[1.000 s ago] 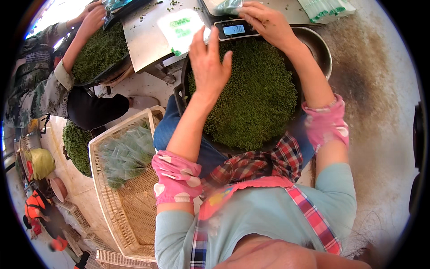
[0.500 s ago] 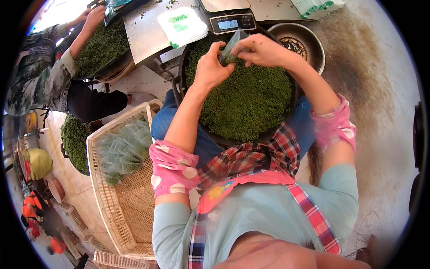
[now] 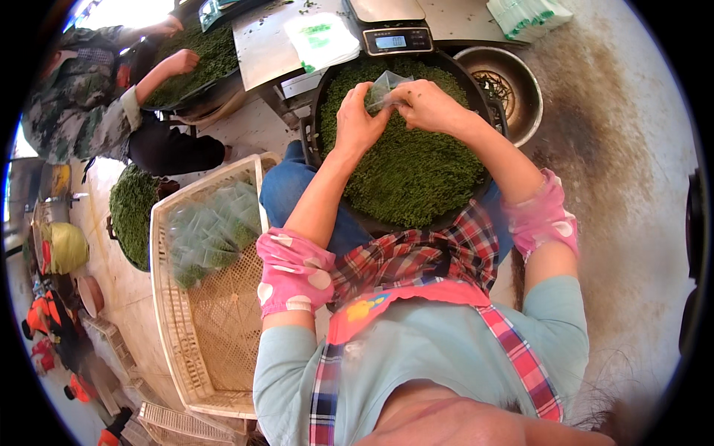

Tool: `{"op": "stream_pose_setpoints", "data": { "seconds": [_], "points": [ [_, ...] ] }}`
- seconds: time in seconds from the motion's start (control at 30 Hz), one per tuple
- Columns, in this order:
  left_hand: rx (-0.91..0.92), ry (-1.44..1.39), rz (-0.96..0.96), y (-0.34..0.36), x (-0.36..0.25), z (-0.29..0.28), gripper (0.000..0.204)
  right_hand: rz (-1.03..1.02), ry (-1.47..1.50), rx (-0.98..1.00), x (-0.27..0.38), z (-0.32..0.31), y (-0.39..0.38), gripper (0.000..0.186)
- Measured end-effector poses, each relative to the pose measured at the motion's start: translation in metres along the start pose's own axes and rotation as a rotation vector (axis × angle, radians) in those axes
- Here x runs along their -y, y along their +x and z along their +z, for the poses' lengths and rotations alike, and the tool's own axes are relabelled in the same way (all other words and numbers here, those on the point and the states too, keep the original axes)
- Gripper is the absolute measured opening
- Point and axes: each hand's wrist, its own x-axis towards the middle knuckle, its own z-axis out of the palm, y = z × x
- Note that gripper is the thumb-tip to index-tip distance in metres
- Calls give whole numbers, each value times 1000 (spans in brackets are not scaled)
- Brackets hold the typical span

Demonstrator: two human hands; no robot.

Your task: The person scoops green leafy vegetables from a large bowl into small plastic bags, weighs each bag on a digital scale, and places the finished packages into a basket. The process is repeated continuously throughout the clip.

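We have both hands together over the wide dark pan (image 3: 327, 97) of loose green leaves (image 3: 409, 163) on our lap — the left hand (image 3: 358, 119) and the right hand (image 3: 425, 105) each pinch an edge of a small clear plastic bag (image 3: 387, 85), held just above the heap. The bag looks feather-light, limp and slick, so we judge it best gripped at the rim of its mouth with fingertips on both sides. A digital scale (image 3: 394, 37) sits on the table (image 3: 268, 44) just beyond, and a woven basket (image 3: 178, 297) of filled bags stands at our left.
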Motion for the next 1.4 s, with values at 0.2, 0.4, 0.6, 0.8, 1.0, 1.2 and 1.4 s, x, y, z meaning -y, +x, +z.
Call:
{"op": "stream_pose_setpoints", "data": {
  "seconds": [0.2,0.4,0.6,0.8,1.0,1.2,1.4],
  "points": [
    [-103,-63,-8,-13,-10,-33,39,-246,-24,-277,34,-8,1,26],
    [-184,111,96,-38,6,-81,40,-331,164,-81,68,18,20,28],
    [-171,269,83,-101,9,-174,38,-658,79,-107,152,45,28,20],
    [-248,371,-350,-190,12,-268,28,-935,397,-271,216,66,39,24],
    [-275,683,-740,-298,121,-281,53,-617,423,-116,154,79,53,16],
    [-385,1105,-472,-284,111,-296,77,-161,-11,-353,-52,151,34,32],
    [-492,1009,-203,-201,107,-287,58,24,4,-370,-38,237,-24,46]
  ]
}}
